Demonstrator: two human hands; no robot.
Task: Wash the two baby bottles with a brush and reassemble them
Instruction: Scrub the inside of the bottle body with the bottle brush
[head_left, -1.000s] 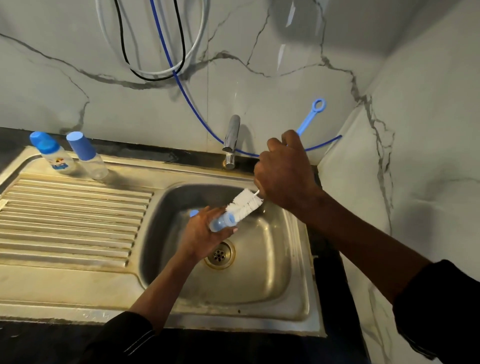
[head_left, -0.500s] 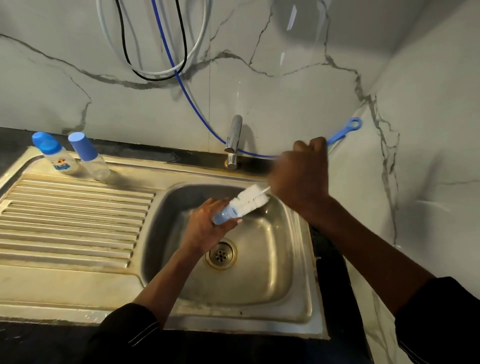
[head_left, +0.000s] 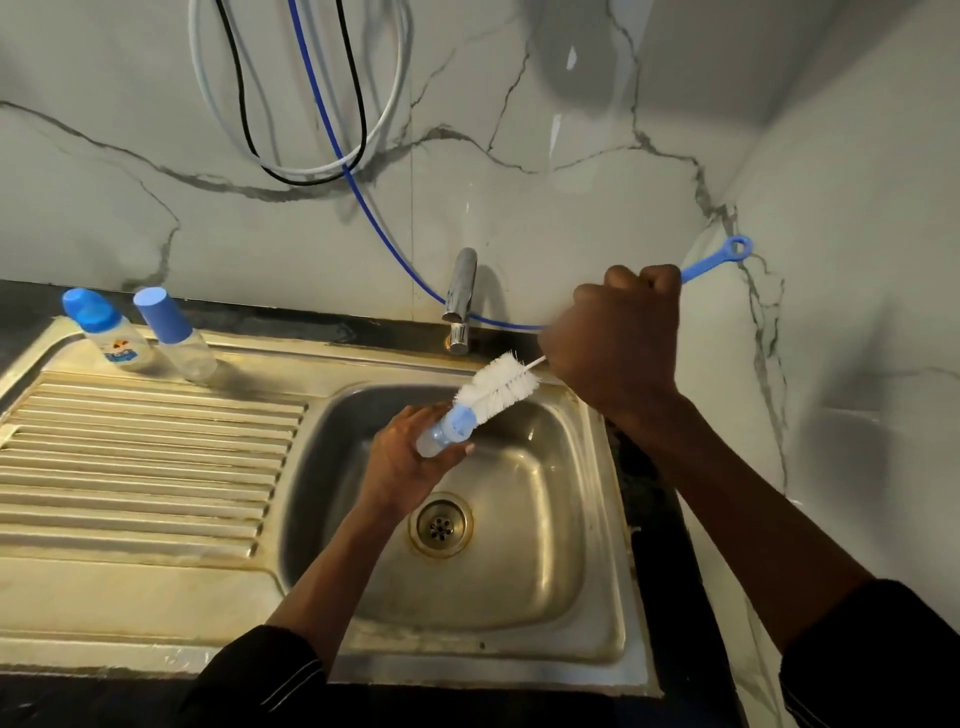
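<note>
Right hand: closed in a fist round the blue handle of the brush, above the basin's back right corner.
Left hand: over the middle of the basin, fingers and thumb curled round a clear piece.
Wall: grey-veined marble, behind and to the right of the basin.
Basin: steel, stained along its rim.
Drainboard: ribbed steel, joined to the basin's left side.
Hoses: white, black and blue loops on the wall behind the basin; the blue one runs down past the tap.
Tap: chrome, just behind the basin's back rim.
Brush: white bristles over the basin's back edge, their tip touching the piece's blue collar; the handle's ring end sticks out past the fist toward the right.
Bottles: two, side by side behind and left of the basin, blue caps on; one printed, one plain.
Piece: tilted, collar end toward the bristles; bottle or teat, cannot tell.
Drain: in the basin floor, below the left hand.
</note>
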